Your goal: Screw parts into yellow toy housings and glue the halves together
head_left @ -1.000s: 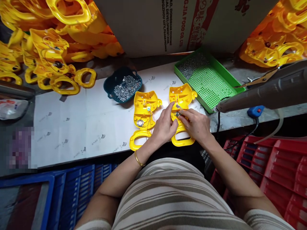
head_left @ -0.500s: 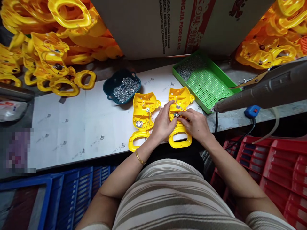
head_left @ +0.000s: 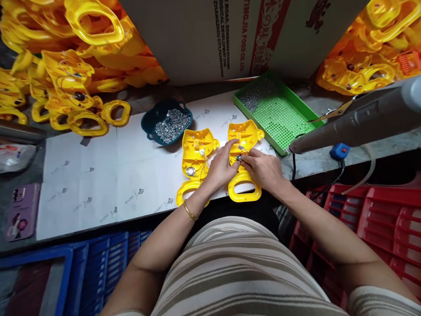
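Observation:
Two yellow plastic shells with ring handles lie side by side on a white board. On the left shell are thin wires and a round metal disc. Over the right shell both my hands meet at a small dark round part. My left hand has its thumb at this part and its index finger stretched up along the shell's left side. From the right, my right hand pinches at the same part with bent fingers.
A dark bowl of small metal pieces stands behind the left shell. The green tray holds tiny screws; a grey tool extends over its right side. Yellow shells are piled at both back corners. A phone lies far left.
The view has shifted slightly. My right hand's fingers are more bent over the small round part, while my left hand remains beside it.

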Available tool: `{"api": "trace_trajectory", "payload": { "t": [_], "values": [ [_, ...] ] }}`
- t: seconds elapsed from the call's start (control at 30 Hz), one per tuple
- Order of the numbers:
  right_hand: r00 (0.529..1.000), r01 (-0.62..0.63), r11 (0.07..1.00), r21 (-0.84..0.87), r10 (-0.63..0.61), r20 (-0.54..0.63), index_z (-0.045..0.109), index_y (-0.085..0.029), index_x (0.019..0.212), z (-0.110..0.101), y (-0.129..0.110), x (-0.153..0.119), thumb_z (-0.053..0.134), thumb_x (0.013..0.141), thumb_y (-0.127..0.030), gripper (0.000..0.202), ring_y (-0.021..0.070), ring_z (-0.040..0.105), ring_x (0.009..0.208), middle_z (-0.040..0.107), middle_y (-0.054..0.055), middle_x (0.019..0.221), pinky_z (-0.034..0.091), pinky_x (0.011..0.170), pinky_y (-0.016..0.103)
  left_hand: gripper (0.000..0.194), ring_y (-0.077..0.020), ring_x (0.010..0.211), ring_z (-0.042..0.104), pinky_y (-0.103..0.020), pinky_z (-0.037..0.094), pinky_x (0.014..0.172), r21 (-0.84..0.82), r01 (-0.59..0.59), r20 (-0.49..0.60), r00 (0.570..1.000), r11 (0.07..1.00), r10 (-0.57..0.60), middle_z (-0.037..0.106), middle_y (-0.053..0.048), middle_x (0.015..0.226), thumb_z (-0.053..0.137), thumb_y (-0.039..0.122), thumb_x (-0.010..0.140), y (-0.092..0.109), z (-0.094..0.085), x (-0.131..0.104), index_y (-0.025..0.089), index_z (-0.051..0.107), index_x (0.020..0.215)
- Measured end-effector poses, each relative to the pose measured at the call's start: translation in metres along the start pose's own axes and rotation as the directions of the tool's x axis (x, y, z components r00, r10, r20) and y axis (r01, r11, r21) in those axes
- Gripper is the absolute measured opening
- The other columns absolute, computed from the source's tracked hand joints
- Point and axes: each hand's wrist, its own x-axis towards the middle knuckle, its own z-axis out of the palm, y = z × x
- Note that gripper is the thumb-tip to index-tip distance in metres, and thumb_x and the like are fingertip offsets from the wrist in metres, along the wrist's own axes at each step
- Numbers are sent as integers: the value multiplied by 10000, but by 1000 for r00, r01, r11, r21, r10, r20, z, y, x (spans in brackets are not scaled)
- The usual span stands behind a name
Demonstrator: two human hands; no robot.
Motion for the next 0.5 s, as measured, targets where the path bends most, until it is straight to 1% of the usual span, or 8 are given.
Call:
{"api": "trace_trajectory", "payload": {
  "t": [0.07,0.13,0.17,0.23,0.27,0.3,0.37,0.5],
  "values": [
    [994,82,991,102,-74,-85,722,-208,973,1,4,-3,470,949,-313,275,175,643,749,697,66,961,346,547,296,595,-238,1198,570,-433,467,1041,4,-24,-13,1000,1000,24,571,-80,1353,532,70,799,-2,1,-1,211,452,1372],
    [960,156,947,281,-78,-268,713,-200,1025,4,8,-14,477,951,-298,266,161,647,770,703,69,948,436,621,280,587,-240,1256,531,-430,447,1064,14,-46,-29,999,999,46,572,-89,1354,516,84,821,-4,2,-3,198,438,1392],
    [926,162,915,369,-12,-378,707,-199,1042,5,11,-23,482,951,-302,264,151,642,746,705,66,928,462,641,276,591,-243,1281,512,-428,439,1073,22,-49,-32,998,999,50,569,-96,1361,515,86,824,-5,2,-4,185,430,1401],
    [819,105,853,511,217,-531,698,-202,1042,11,17,-45,498,945,-326,255,135,607,646,697,58,875,479,607,278,610,-251,1301,498,-430,430,1084,43,-47,-26,999,998,48,551,-113,1389,519,87,820,-6,3,-6,157,415,1416],
    [768,56,827,560,323,-554,697,-202,1026,14,21,-57,508,939,-336,248,130,581,595,686,53,844,474,573,280,617,-257,1299,501,-433,429,1084,57,-47,-22,999,997,48,538,-119,1408,520,87,817,-7,2,-7,149,410,1421],
    [739,12,807,591,390,-549,695,-200,1013,18,24,-68,516,934,-340,240,127,563,566,675,50,824,469,549,282,620,-262,1293,506,-437,429,1083,71,-51,-20,998,996,53,523,-122,1427,522,90,816,-7,2,-7,148,409,1423],
    [752,-57,796,603,432,-499,695,-194,1007,25,31,-86,531,922,-339,234,124,551,552,659,47,816,480,551,285,621,-267,1280,519,-444,430,1081,93,-69,-26,997,993,71,504,-116,1453,528,104,819,-8,2,-8,161,409,1425],
    [838,-125,800,586,402,-369,697,-190,1036,37,35,-94,586,885,-351,247,112,550,572,640,43,858,513,606,282,617,-261,1265,535,-432,434,1080,118,-94,-35,994,989,99,516,-103,1449,536,126,821,-8,2,-7,176,410,1423]
  ]
}}
